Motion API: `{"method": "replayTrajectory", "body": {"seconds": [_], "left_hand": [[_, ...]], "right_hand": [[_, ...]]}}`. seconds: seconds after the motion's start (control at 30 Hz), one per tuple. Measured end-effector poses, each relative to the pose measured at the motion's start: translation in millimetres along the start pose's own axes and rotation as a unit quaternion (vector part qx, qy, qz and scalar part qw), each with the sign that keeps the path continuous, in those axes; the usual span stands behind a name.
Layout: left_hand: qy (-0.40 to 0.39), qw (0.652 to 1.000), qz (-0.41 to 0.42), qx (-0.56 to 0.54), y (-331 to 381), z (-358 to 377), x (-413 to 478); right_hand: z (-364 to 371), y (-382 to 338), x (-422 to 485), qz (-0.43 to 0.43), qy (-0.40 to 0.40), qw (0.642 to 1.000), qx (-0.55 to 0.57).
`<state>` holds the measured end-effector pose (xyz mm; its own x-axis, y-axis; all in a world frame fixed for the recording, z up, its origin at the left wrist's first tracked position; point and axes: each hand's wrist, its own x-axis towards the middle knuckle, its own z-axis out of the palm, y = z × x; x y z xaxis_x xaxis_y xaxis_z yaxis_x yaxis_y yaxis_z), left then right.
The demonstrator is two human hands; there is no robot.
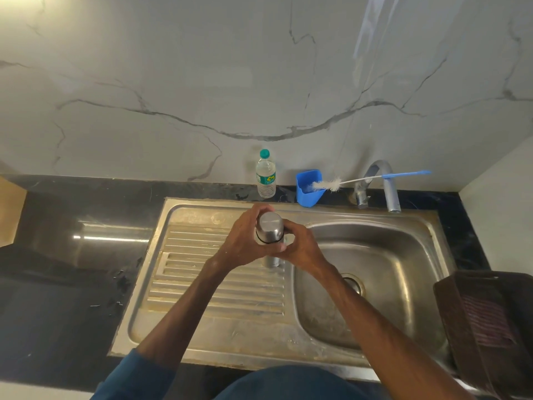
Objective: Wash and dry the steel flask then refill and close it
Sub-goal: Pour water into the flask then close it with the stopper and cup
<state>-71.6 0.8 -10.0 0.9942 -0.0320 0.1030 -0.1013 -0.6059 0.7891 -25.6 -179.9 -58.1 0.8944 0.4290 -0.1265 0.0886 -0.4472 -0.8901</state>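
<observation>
Positions are read as on a clock dial centred on the flask.

1. Flask (269,229): steel, upright, held in the air over the seam where the draining board meets the basin. A thin dark ring separates its cap (270,220) from the body; the cap is on. The base shows below the hands.
2. Left hand (245,241): at 9 o'clock, fingers curled round the upper flask, fingertips reaching behind the cap.
3. Right hand (300,249): at 3 o'clock, fingers curled round the body just under the ring, thumb across the near side.
4. Sink (291,353): steel, set in a black counter (72,269). The ribbed draining board (219,284) lies at 7 o'clock, the basin (383,255) at 4 o'clock with its drain (352,284).
5. Water bottle (265,176): clear plastic, green cap, upright at 12 o'clock against the marble wall (202,82).
6. Blue holder (308,194): at 1 o'clock, on the sink's back edge.
7. Brush (326,184): white bristles resting in the holder, its blue handle pointing right past the tap.
8. Tap (388,183): at 2 o'clock, spout over the basin's back rim.
9. Dark basket (450,307): at 4 o'clock, on the frame's right edge, with a striped cloth (484,321) inside.
</observation>
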Motion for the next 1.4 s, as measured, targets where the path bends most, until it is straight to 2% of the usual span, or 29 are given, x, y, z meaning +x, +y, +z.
{"method": "replayTrajectory", "body": {"seconds": [0.1,0.17,0.3,0.4,0.47,0.53,0.57,0.67,0.7,0.77,0.87,1.0,1.23,1.3,1.4], "left_hand": [[0.051,0.998,0.003,0.025,-2.8,0.4,-1.3],[0.026,0.998,0.016,0.052,-4.5,-7.2,3.0],[-0.121,0.989,0.029,0.079,-0.8,-30.7,25.8],[-0.247,0.966,0.024,0.068,4.6,-43.5,47.3],[-0.284,0.957,0.015,0.065,5.0,-44.3,51.7],[-0.261,0.963,-0.009,0.063,6.2,-39.0,44.1],[-0.218,0.973,-0.025,0.073,7.6,-34.5,37.3],[-0.02,0.991,-0.051,0.12,8.4,-15.7,11.3],[0.024,0.993,-0.051,0.106,5.6,-8.4,3.7],[0.064,0.994,-0.034,0.087,2.0,0.4,-5.6],[0.033,0.994,0.0,0.1,5.7,-10.1,-0.9],[-0.074,0.99,0.068,0.104,11.5,-34.8,22.0],[-0.214,0.958,0.089,0.168,12.3,-47.7,55.8],[-0.224,0.957,0.09,0.163,13.1,-48.0,57.9],[-0.188,0.975,0.051,0.109,6.9,-44.0,44.1]], "right_hand": [[-0.3,-1.1,-0.5,0.002,-0.004,1.0,0.003],[-0.8,-0.3,0.2,0.005,-0.009,1.0,-0.003],[-0.2,0.6,3.5,0.011,-0.02,0.999,-0.023],[0.2,-1.4,2.7,0.024,-0.013,0.999,-0.029],[0.3,-2.0,2.3,0.029,-0.011,0.999,-0.031],[0.8,-1.8,2.4,0.024,-0.015,0.999,-0.028],[1.4,-0.7,2.3,0.024,-0.016,0.999,-0.028],[1.8,2.2,1.4,0.028,-0.014,0.999,-0.027],[1.9,3.6,2.1,0.024,-0.015,0.999,-0.028],[1.2,3.9,3.5,0.012,-0.021,0.999,-0.03],[-0.4,0.5,4.0,0.014,-0.025,0.999,-0.03],[0.6,-2.6,2.8,0.031,-0.015,0.999,-0.041],[-1.1,-6.1,3.9,0.04,-0.01,0.997,-0.07],[-1.9,-5.4,3.0,0.038,-0.003,0.997,-0.066],[-0.9,-2.8,-2.6,0.027,0.013,0.998,-0.047]]}}
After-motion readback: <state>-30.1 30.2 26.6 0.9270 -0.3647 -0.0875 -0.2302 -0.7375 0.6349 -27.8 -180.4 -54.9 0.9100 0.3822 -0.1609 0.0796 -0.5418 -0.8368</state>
